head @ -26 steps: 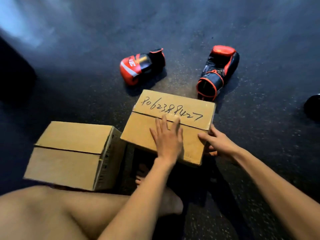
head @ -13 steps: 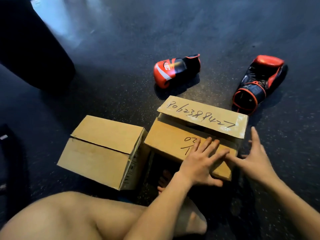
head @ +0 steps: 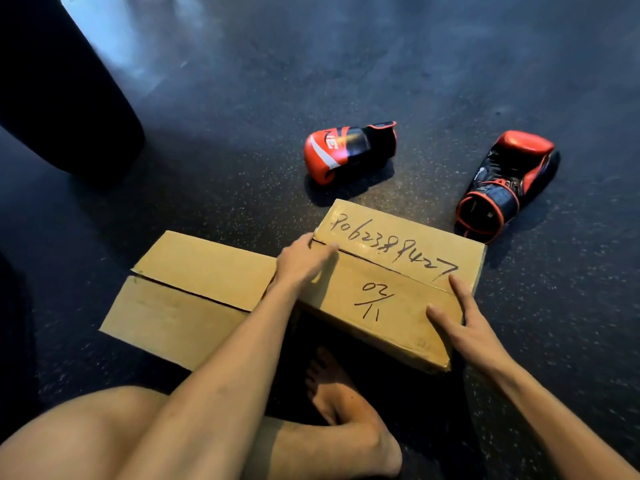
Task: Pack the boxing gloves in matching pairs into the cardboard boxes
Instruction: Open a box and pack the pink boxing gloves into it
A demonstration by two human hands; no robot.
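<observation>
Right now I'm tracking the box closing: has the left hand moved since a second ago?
Yes. The left hand slid from the near flap's middle to the left end of the handwritten box, by the seam.

I'm seeing a boxing gym, I'd say: dark speckled rubber floor (head: 207, 188) all round, a big black rounded shape like a heavy bag (head: 62, 98) far left, a red white-striped boxing glove (head: 346, 150) and a black-and-red leather boxing glove (head: 509, 181) far right.

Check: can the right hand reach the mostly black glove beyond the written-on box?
Probably yes: the right hand rests open on that box, and the glove lies on floor just past its far right corner.
</observation>
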